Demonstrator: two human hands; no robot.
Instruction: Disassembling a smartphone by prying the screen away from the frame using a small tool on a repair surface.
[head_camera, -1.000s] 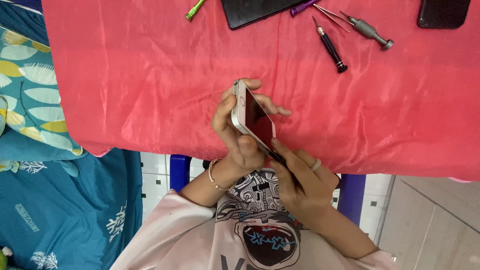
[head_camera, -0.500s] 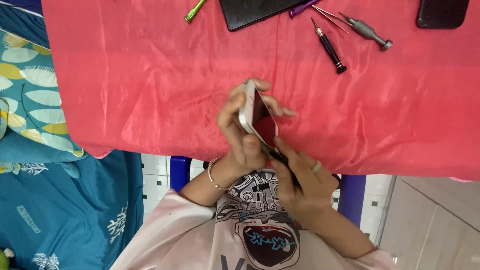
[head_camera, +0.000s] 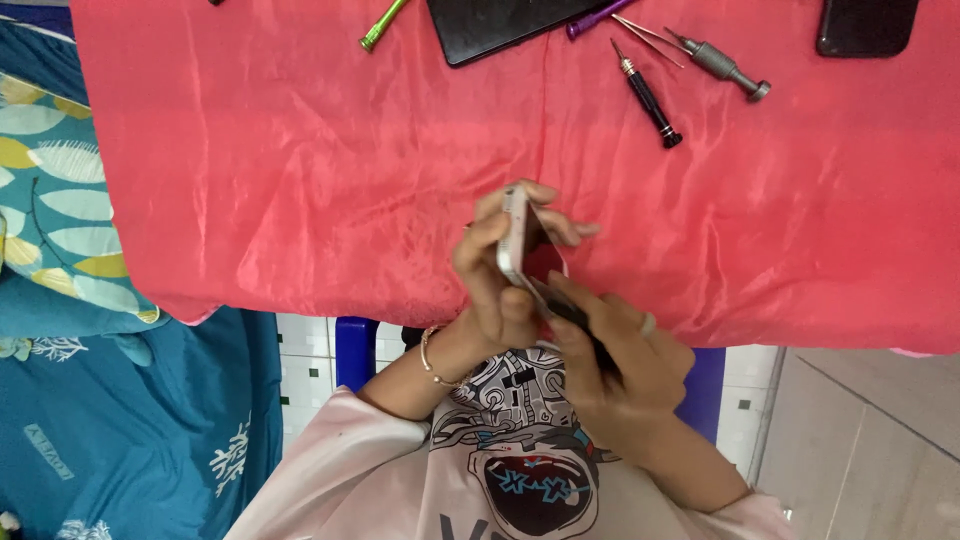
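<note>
The left hand (head_camera: 495, 285) grips the smartphone (head_camera: 520, 245) on edge above the red-covered tabletop (head_camera: 300, 180). The right hand (head_camera: 615, 365) pinches a dark tool (head_camera: 575, 320) against its lower end. Keep the phone braced; apply light, steady tool pressure

Hands with a phone at the near edge of the cloth

The left hand (head_camera: 495, 275) holds the phone (head_camera: 517, 240) on edge above the cloth (head_camera: 300, 170), the right hand (head_camera: 620, 365) just beside it, nearer the body. Far across lie two screwdrivers (head_camera: 648, 95), (head_camera: 720, 62), with a tablet (head_camera: 500, 25) to their left.
</note>
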